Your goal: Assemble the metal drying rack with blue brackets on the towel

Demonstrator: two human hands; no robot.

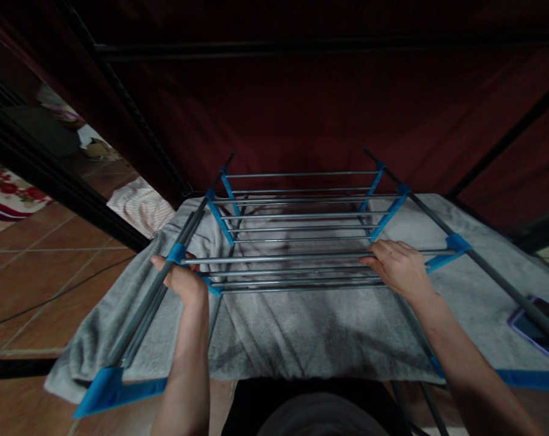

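We are closing our left hand (183,280) round the drying rack (296,242) side rail; the rack is lying over the grey towel (301,333). Our right hand (399,266) is gripping its rungs. We are advising level, even grips.

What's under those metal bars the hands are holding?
A grey towel lies spread beneath the bars. Whatever is below the towel stays covered. The left hand and right hand grip the bars.

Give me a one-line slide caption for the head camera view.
Both hands, left hand and right hand, grip the rails of a grey-and-blue drying rack over a grey towel.
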